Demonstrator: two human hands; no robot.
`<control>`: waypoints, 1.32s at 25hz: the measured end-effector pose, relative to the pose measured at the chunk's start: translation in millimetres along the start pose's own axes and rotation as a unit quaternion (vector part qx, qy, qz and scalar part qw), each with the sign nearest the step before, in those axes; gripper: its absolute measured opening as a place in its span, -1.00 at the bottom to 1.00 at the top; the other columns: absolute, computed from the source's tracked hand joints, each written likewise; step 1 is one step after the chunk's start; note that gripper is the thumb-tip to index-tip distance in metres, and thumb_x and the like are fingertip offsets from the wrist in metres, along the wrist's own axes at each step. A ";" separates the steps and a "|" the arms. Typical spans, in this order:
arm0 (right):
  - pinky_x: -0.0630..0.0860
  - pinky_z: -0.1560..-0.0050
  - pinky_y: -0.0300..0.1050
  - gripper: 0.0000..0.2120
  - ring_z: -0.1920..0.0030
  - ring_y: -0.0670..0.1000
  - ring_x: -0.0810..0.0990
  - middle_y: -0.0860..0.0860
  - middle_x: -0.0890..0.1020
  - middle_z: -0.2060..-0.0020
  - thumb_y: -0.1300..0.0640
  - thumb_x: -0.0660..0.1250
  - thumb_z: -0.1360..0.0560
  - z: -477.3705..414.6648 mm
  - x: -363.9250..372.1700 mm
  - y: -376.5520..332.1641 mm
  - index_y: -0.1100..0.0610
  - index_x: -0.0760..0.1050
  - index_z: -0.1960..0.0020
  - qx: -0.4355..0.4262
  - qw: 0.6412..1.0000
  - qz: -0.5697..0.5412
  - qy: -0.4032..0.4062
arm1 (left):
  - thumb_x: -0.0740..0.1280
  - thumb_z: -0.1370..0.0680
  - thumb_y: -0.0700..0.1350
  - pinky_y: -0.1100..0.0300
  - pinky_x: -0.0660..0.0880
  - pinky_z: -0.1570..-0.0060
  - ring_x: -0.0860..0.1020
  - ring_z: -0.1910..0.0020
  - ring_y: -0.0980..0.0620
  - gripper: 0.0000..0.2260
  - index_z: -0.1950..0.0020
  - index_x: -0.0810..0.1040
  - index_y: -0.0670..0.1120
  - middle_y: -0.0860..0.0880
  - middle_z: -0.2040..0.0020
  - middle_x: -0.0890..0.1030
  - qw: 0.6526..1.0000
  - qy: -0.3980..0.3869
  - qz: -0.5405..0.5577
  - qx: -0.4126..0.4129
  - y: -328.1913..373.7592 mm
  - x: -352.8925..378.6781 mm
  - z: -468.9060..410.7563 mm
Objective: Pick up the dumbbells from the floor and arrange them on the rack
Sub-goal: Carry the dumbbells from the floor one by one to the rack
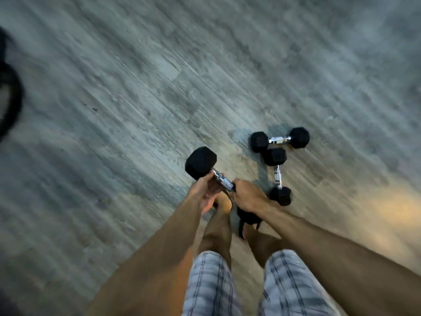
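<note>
A black hex dumbbell [201, 162] with a chrome handle is lifted off the floor in front of my legs. My left hand [205, 191] and my right hand [247, 195] both grip its handle; its near head is mostly hidden under my right wrist. Two smaller hex dumbbells lie on the floor to the right. One dumbbell [279, 139] lies crosswise. The other dumbbell [278, 176] points toward me, its far head touching the first. No rack is in view.
Grey wood-plank floor [136, 87] fills the view. A blurred black curved object [9, 94] sits at the left edge. My bare legs and plaid shorts [211, 286] are at the bottom.
</note>
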State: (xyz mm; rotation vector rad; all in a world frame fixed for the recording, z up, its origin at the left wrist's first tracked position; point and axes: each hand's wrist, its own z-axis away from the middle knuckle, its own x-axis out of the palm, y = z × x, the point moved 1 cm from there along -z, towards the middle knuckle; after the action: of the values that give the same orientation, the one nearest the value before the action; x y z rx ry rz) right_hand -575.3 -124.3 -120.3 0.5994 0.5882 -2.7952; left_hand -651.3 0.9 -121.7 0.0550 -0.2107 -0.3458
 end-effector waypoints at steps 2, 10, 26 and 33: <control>0.52 -0.03 0.03 -0.68 -0.12 0.25 0.60 0.21 0.62 -0.13 -0.05 0.25 -0.52 36.6 -21.3 -34.8 0.12 0.47 -0.17 -0.027 0.999 0.021 -0.005 | 0.21 -0.65 -0.12 0.17 0.60 0.17 0.68 0.27 0.04 -0.79 0.03 0.56 -0.20 -0.07 0.31 0.71 0.999 0.005 0.025 0.032 12.1 -3.7 54.3; 0.56 -0.06 0.01 -0.74 -0.10 0.21 0.62 0.19 0.65 -0.09 0.07 0.30 -0.50 154.6 -45.7 -112.7 0.12 0.51 -0.16 -0.160 0.973 0.159 -0.056 | 0.19 -0.66 -0.13 0.18 0.57 0.13 0.61 0.09 -0.02 -0.76 0.08 0.57 -0.19 -0.08 0.24 0.72 0.979 0.003 0.172 0.106 -23.0 -49.6 207.3; 0.65 0.10 0.00 -0.82 0.28 0.05 0.71 0.10 0.73 0.28 0.10 0.38 -0.49 213.7 102.6 -244.0 0.22 0.62 0.13 -0.360 0.758 0.487 -0.243 | 0.23 -0.64 -0.14 0.05 0.44 -0.24 0.60 0.07 -0.05 -0.82 0.06 0.55 -0.20 -0.12 0.29 0.72 0.786 0.040 0.583 0.202 -163.0 -216.4 260.2; 0.64 0.08 0.01 -0.83 0.23 0.10 0.71 0.14 0.73 0.22 0.10 0.38 -0.51 240.9 213.9 -366.9 0.22 0.60 0.08 -0.409 0.667 0.564 -0.267 | 0.23 -0.65 -0.11 0.04 0.44 -0.19 0.60 0.06 -0.08 -0.80 0.00 0.54 -0.24 -0.13 0.28 0.72 0.697 0.045 0.675 0.236 -156.5 -344.8 289.2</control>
State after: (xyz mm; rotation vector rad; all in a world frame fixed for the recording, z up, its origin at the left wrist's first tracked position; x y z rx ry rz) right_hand -956.7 73.5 111.8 -0.1098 0.8262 -1.1906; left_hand -1081.9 -33.3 79.3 0.4009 -0.1894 1.2188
